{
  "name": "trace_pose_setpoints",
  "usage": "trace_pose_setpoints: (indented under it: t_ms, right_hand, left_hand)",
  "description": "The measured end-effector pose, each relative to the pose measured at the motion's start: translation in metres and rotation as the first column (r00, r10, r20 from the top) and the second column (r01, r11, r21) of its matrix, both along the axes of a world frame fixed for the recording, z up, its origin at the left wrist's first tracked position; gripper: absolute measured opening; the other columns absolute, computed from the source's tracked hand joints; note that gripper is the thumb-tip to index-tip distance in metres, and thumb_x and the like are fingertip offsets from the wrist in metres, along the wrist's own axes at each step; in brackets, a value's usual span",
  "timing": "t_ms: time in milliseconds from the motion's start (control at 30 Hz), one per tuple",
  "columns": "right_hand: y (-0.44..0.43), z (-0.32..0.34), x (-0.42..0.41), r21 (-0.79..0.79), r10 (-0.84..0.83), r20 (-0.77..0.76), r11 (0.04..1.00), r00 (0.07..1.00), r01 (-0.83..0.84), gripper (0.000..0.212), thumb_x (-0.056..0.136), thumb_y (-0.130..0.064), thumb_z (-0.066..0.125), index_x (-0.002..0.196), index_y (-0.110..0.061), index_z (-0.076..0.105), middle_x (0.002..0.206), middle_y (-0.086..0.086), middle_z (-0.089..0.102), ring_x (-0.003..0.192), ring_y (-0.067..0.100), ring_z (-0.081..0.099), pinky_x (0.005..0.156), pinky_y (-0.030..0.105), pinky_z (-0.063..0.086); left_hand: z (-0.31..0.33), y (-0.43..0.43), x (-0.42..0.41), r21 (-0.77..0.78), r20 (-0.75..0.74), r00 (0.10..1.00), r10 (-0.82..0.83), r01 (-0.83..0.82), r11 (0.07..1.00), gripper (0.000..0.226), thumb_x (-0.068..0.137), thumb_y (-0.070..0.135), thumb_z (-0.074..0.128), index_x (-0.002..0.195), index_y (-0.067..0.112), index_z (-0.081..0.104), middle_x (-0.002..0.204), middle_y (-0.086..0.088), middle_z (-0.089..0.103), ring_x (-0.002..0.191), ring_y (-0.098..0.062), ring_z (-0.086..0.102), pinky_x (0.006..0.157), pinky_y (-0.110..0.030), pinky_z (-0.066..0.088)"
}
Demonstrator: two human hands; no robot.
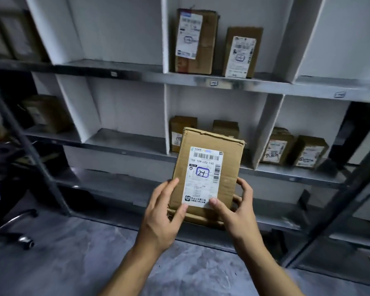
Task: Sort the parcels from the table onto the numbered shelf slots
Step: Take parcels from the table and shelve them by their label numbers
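I hold a flat brown cardboard parcel point(229, 165) upright in front of the grey metal shelf point(124, 70). Its white shipping label faces me, with a handwritten number in a blue box. My left hand point(161, 218) grips the parcel's lower left edge, thumb on the label's bottom. Gripping the lower right edge is my right hand point(237, 212), its thumb on the label's corner. A second cardboard piece shows under the parcel, behind my fingers. The shelf is split by white dividers into slots with small tags on the rails.
Two parcels point(195, 41) stand in the upper middle slot. Two more point(181, 131) sit behind the held one, and two point(295, 150) in the slot to the right. Another parcel point(44, 113) is at the far left. An office chair base point(15, 227) stands on the floor at left.
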State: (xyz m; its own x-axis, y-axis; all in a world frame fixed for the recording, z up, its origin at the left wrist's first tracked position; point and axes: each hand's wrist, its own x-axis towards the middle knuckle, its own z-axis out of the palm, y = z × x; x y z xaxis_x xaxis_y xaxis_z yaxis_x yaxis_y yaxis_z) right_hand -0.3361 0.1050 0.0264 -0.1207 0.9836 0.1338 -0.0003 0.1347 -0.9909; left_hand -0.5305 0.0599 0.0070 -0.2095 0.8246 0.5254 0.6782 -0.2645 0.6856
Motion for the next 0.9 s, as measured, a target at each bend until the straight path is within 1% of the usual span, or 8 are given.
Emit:
trace_pose_setpoints:
  t_ms: [100,300,367,533,633,733,833,900]
  right_hand:
    - [0.011,-0.003,-0.035,0.007,0.04,0.014,0.999,0.999,-0.04,0.073,0.077,-0.031,0.084,0.114,-0.071,0.035,0.117,-0.011,0.062,0.1,0.009,0.067,0.083,0.04,0.059]
    - [0.044,-0.009,-0.102,0.016,0.134,0.029,0.991,0.991,-0.135,0.074,0.079,-0.03,0.082,0.106,-0.077,0.032,0.111,-0.02,0.059,0.094,-0.009,0.064,0.069,0.016,0.055]
    - [0.06,-0.011,-0.125,0.011,0.156,0.026,0.988,0.987,-0.156,0.074,0.079,-0.03,0.082,0.107,-0.077,0.032,0.111,-0.019,0.06,0.095,-0.005,0.065,0.072,0.02,0.056]
    - [0.112,-0.014,-0.187,-0.025,0.234,0.014,0.972,0.972,-0.233,0.074,0.079,-0.031,0.082,0.119,-0.068,0.033,0.117,-0.013,0.059,0.109,0.015,0.063,0.092,0.051,0.056]
    - [0.144,-0.016,-0.225,-0.012,0.259,0.021,0.966,0.966,-0.259,0.076,0.079,-0.03,0.083,0.112,-0.076,0.032,0.114,-0.017,0.06,0.103,0.006,0.064,0.094,0.049,0.055]
    - [0.171,-0.019,-0.263,-0.031,0.306,0.007,0.952,0.952,-0.306,0.077,0.079,-0.032,0.082,0.11,-0.079,0.029,0.115,-0.022,0.056,0.104,0.005,0.061,0.091,0.044,0.056]
    - [0.192,-0.027,-0.303,-0.039,0.363,0.001,0.931,0.932,-0.363,0.078,0.08,-0.031,0.081,0.109,-0.08,0.028,0.116,-0.022,0.055,0.103,0.003,0.06,0.082,0.033,0.055]
    - [0.2,-0.03,-0.326,-0.047,0.387,0.006,0.921,0.922,-0.387,0.077,0.081,-0.029,0.081,0.11,-0.079,0.029,0.116,-0.02,0.057,0.104,0.006,0.062,0.086,0.038,0.056]
  left_hand:
    - [-0.002,-0.005,-0.028,-0.009,0.002,0.997,0.077,-0.077,0.997,0.06,0.088,0.044,0.059,0.142,0.043,0.034,0.14,0.016,0.041,0.127,0.006,0.039,0.096,0.0,0.027]
    - [-0.001,0.006,-0.083,-0.011,0.005,0.981,0.194,-0.194,0.981,0.059,0.085,0.037,0.064,0.138,0.04,0.039,0.138,0.01,0.045,0.125,0.001,0.043,0.099,-0.003,0.027]
    - [0.0,0.016,-0.104,-0.023,0.002,0.975,0.222,-0.222,0.975,0.058,0.085,0.038,0.064,0.137,0.042,0.038,0.138,0.012,0.044,0.125,0.0,0.044,0.099,-0.003,0.028]
    - [0.005,0.053,-0.162,-0.046,-0.001,0.962,0.274,-0.274,0.961,0.056,0.086,0.031,0.066,0.137,0.036,0.044,0.135,0.014,0.044,0.123,0.002,0.044,0.1,-0.005,0.029]
    - [0.012,0.074,-0.199,-0.073,-0.02,0.947,0.321,-0.321,0.944,0.054,0.086,0.025,0.069,0.135,0.03,0.048,0.134,0.013,0.046,0.123,0.005,0.042,0.099,-0.004,0.027]
    - [0.019,0.085,-0.234,-0.094,-0.057,0.924,0.378,-0.382,0.919,0.047,0.088,0.037,0.061,0.133,0.033,0.048,0.13,0.019,0.046,0.121,0.007,0.042,0.098,-0.003,0.026]
    - [0.014,0.086,-0.27,-0.12,-0.12,0.875,0.468,-0.481,0.869,0.043,0.09,0.036,0.062,0.131,0.027,0.053,0.127,0.018,0.049,0.119,0.0,0.045,0.098,-0.011,0.029]
    - [0.01,0.083,-0.291,-0.152,-0.169,0.839,0.517,-0.54,0.828,0.043,0.09,0.033,0.063,0.131,0.024,0.054,0.127,0.015,0.049,0.119,-0.006,0.045,0.099,-0.016,0.03]
